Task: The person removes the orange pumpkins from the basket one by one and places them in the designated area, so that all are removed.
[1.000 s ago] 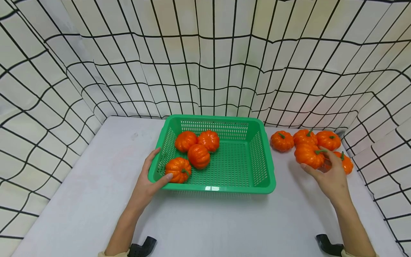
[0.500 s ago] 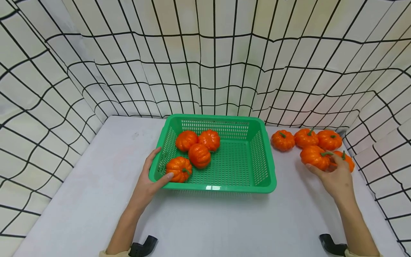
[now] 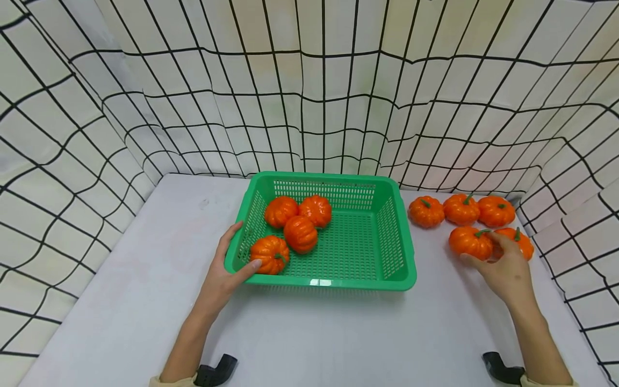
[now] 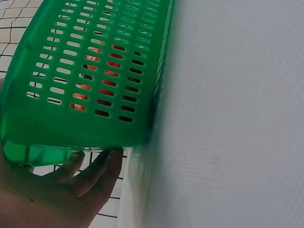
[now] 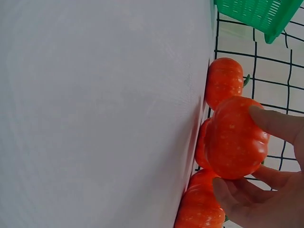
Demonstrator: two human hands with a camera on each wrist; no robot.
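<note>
My left hand (image 3: 220, 282) grips the left end of a green plastic basket (image 3: 360, 285), its thumb over the front rim near the corner. In the left wrist view the fingers (image 4: 110, 168) lie against the slotted basket's end wall. Several small orange pumpkins (image 3: 301, 235) sit in the basket's left half. To the right of the basket, my right hand (image 3: 505, 274) holds another orange pumpkin (image 3: 468, 243) between thumb and fingers, close over the table. Beside it, partly hidden by that hand, is a further pumpkin (image 3: 524, 247).
Three orange pumpkins (image 3: 425, 212) stand in a row at the table's back right, behind the held one. A black grid net (image 3: 321, 91) over white sheeting rises around the white table (image 3: 309, 333). Black curved pieces (image 3: 217, 371) show near both wrists.
My right hand has moved right with its pumpkin and then lowered it toward the table in front of the back row. The left hand and the basket stay put.
</note>
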